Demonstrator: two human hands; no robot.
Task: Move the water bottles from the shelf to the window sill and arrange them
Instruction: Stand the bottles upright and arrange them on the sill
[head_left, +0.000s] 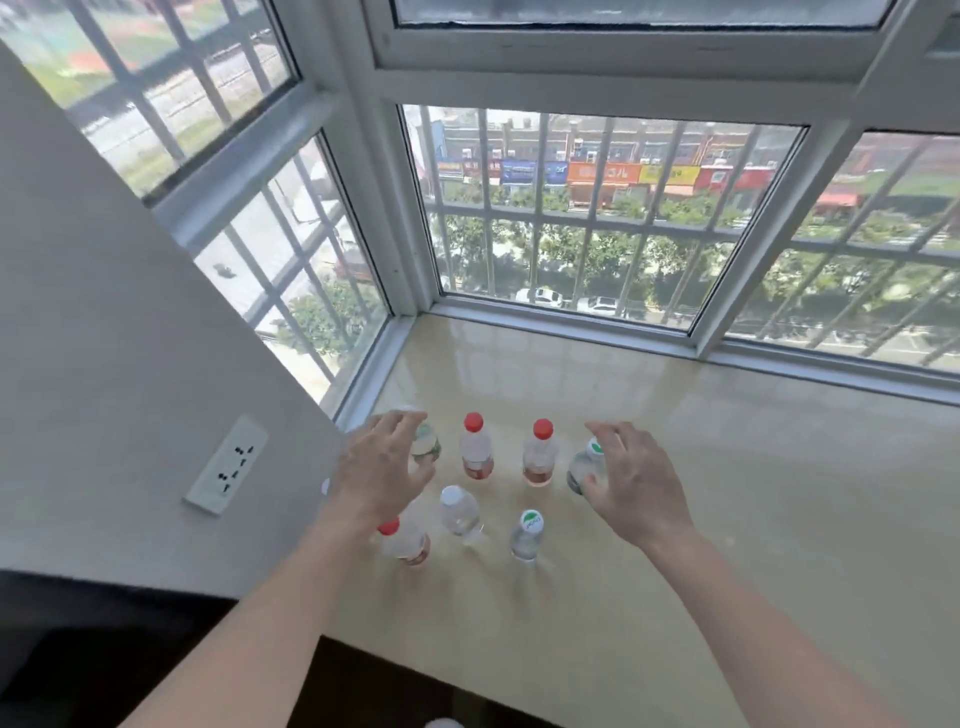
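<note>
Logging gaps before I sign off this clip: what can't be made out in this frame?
Head view: left hand hides most of the back-left bottle; cap and grip unclear.
Head view: right hand covers part of the back-right bottle; contact unclear.
Head view: bottle labels too blurred to read.
Head view: white object at the bottom edge, cut off.
Shelf: outside the frame.

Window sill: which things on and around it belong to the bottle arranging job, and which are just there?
Job: window sill; two back red-capped bottles; front red-capped bottle; white-capped bottle; front green-logo bottle; back-right bottle; back-left bottle; left hand; right hand, both open.
Just there: wall socket; window bars.
</note>
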